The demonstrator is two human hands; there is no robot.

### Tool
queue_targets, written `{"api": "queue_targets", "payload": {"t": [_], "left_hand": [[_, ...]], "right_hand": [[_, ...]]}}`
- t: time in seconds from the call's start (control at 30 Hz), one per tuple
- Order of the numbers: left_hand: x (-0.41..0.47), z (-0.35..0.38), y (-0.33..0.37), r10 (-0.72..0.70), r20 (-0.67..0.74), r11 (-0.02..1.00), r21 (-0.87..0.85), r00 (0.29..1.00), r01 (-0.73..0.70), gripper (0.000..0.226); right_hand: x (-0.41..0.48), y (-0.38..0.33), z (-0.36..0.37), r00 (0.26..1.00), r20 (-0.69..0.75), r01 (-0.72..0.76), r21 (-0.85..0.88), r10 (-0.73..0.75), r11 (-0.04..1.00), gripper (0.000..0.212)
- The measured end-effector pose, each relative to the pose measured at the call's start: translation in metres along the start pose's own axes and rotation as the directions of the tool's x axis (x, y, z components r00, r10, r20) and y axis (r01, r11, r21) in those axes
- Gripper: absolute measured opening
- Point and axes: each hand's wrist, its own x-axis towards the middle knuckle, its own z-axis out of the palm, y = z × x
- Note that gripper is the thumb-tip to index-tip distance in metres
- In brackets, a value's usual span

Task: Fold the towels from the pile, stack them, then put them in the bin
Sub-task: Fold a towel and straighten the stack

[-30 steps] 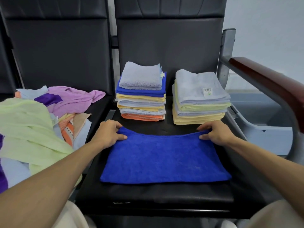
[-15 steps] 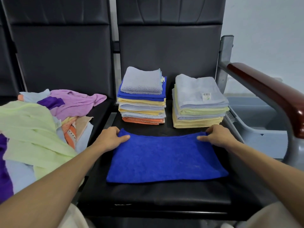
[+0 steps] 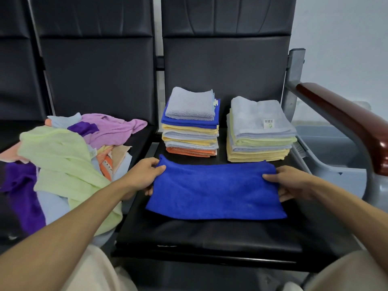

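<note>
Left hand (image 3: 142, 175), right hand (image 3: 291, 181) regripped crosswise blue towel (image 3: 214, 190).

Both forearms reach forward. The left grip (image 3: 144, 175) and right grip (image 3: 291, 183) each pinch an end of the blue towel (image 3: 214, 192), thumbs on top.

The spread towel (image 3: 214, 192) is plain royal blue on the black seat (image 3: 210, 234), the left stack (image 3: 190, 133) goes from pale lilac-grey through blue and yellow to orange, the right stack (image 3: 260, 135) mixes grey-blue with pale yellow, and the pile (image 3: 63, 160) shows light green, purple, pink-lilac and peach.
</note>
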Motion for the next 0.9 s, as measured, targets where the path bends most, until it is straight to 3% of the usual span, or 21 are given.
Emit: {"api": "queue_targets", "payload": {"t": [0.17,0.3,0.4,0.5,0.53,0.7,0.8,0.9], "left_hand": [[0.0,0.031,0.035,-0.045,0.022,0.981,-0.188,0.999,0.048,0.024],[0.005,0.067,0.066,-0.11,0.041,0.914,-0.389,0.993,0.117,0.027],[0.005,0.097,0.091,-0.18,0.117,0.788,-0.578,0.977,0.214,0.018],[0.005,0.119,0.112,-0.148,0.258,0.593,-0.749,0.955,0.295,0.02],[0.005,0.126,0.118,-0.141,0.278,0.576,-0.758,0.95,0.307,0.021],[0.015,0.182,0.125,-0.148,0.226,0.785,-0.566,0.963,0.253,0.025],[0.014,0.211,0.123,-0.121,0.303,0.907,-0.353,0.945,0.229,0.016],[0.008,0.212,0.115,-0.094,0.382,0.955,-0.225,0.919,0.192,0.049]], "right_hand": [[-0.002,0.015,-0.017,0.959,0.282,0.001,0.085,-0.024,0.996,0.026],[-0.003,0.019,-0.017,0.951,0.3,0.051,0.103,-0.08,0.993,0.013],[0.0,0.023,-0.014,0.964,0.25,0.059,0.116,-0.087,0.992,0.006],[0.003,0.025,-0.015,0.964,0.247,0.062,0.137,-0.095,0.989,0.002],[0.004,0.027,-0.016,0.962,0.252,0.065,0.151,-0.102,0.986,0.005],[0.002,0.027,-0.02,0.945,0.313,0.02,0.25,-0.1,0.968,0.014],[-0.003,0.026,-0.021,0.942,0.322,0.001,0.276,-0.093,0.961,0.023],[-0.007,0.026,-0.02,0.942,0.326,-0.012,0.271,-0.08,0.963,0.031]]}}
